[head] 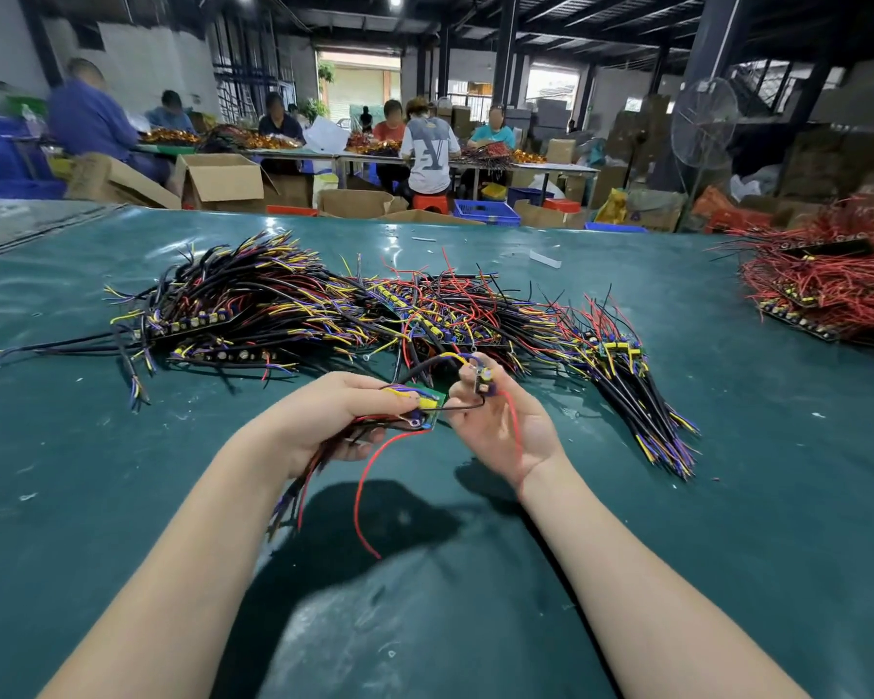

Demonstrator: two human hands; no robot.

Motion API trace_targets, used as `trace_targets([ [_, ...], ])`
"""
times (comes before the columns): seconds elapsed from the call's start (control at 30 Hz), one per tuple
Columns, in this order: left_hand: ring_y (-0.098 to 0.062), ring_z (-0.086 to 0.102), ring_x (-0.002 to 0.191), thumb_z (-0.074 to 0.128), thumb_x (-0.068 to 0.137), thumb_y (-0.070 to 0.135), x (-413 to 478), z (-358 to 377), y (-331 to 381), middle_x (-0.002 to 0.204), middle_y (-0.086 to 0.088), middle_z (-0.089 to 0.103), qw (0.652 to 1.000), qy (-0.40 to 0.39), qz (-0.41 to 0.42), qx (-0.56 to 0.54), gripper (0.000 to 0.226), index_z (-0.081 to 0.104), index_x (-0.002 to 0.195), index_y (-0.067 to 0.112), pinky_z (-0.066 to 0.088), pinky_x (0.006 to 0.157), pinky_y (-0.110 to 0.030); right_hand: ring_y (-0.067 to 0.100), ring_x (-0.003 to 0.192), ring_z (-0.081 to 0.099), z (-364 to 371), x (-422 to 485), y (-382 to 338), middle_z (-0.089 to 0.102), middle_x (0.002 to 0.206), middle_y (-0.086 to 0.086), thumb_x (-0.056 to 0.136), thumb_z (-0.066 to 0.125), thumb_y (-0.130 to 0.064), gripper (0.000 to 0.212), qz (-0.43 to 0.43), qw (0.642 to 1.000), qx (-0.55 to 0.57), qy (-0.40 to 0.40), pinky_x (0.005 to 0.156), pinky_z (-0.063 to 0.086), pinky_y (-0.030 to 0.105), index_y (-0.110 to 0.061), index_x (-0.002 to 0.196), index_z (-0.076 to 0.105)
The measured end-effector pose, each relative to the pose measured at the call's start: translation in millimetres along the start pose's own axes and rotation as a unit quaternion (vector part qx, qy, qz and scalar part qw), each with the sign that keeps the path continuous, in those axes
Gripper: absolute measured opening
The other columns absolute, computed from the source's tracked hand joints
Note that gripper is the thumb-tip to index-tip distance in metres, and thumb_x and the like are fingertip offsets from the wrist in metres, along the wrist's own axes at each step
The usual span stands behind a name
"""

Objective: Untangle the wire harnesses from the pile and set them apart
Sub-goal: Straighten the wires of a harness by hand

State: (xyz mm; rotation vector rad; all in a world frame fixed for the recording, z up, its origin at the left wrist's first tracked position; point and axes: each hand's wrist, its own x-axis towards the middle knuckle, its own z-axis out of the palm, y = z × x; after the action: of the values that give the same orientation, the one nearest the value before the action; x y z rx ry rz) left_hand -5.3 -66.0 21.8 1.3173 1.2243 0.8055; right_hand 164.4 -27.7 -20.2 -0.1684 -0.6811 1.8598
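Observation:
A wide pile of wire harnesses (324,310) with black, red, yellow and purple leads and small circuit boards lies across the middle of the green table (727,496). My left hand (334,421) grips a bundle of harnesses with a green board (427,403) on top; their wires hang below my wrist. My right hand (500,426), palm up, pinches a small board with a capacitor (485,380) between thumb and fingertips. A black wire loops between the two boards. A red wire (369,486) trails down toward the table.
A sorted row of harnesses (642,396) lies to the right of my hands. A separate heap of red wires (823,285) sits at the far right. Beyond the table's far edge are cardboard boxes, blue crates, a standing fan and several seated people.

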Motion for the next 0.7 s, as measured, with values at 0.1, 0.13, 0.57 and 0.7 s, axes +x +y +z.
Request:
trace_targets([
  [0.1, -0.004, 0.047, 0.04, 0.068, 0.082, 0.018, 8, -8, -10, 0.055, 0.004, 0.064, 0.991, 0.124, 0.006, 0.042, 0.012, 0.069, 0.07, 0.017, 0.037, 0.042, -0.013, 0.01, 0.046, 0.057, 2, 0, -3, 0.064, 0.06, 0.0, 0.042, 0.084, -0.008, 0.028, -0.042, 0.993, 0.046, 0.097, 0.049, 0.046, 0.014, -0.012, 0.067, 0.073],
  [0.13, -0.01, 0.05, 0.045, 0.069, 0.081, 0.019, 11, -12, -16, 0.057, 0.002, 0.065, 0.978, 0.186, 0.019, 0.091, 0.012, 0.068, 0.069, 0.018, 0.04, 0.048, -0.017, 0.009, 0.047, 0.057, 1, 1, -6, 0.064, 0.058, 0.0, 0.052, 0.077, -0.007, 0.02, -0.06, 0.985, 0.056, 0.149, 0.049, 0.046, 0.013, -0.012, 0.071, 0.07],
  [0.57, -0.017, 0.063, 0.083, 0.061, 0.084, 0.018, 9, 5, -16, 0.083, 0.002, 0.069, 0.89, 0.306, 0.19, 0.281, 0.012, 0.072, 0.089, 0.018, 0.044, 0.076, -0.028, 0.005, 0.049, 0.06, 13, 4, 6, 0.06, 0.052, -0.005, 0.085, 0.043, 0.016, 0.031, -0.055, 0.978, -0.124, 0.162, 0.058, 0.054, 0.018, -0.012, 0.075, 0.05],
  [0.7, -0.009, 0.056, 0.075, 0.048, 0.095, 0.019, 11, 37, -12, 0.082, 0.004, 0.062, 0.977, 0.148, 0.152, 0.036, 0.019, 0.063, 0.084, 0.022, 0.048, 0.065, -0.024, 0.004, 0.05, 0.056, 19, 3, 19, 0.058, 0.053, -0.009, 0.079, 0.044, 0.023, 0.034, -0.08, 0.971, -0.204, 0.094, 0.054, 0.049, 0.016, -0.01, 0.071, 0.047],
])
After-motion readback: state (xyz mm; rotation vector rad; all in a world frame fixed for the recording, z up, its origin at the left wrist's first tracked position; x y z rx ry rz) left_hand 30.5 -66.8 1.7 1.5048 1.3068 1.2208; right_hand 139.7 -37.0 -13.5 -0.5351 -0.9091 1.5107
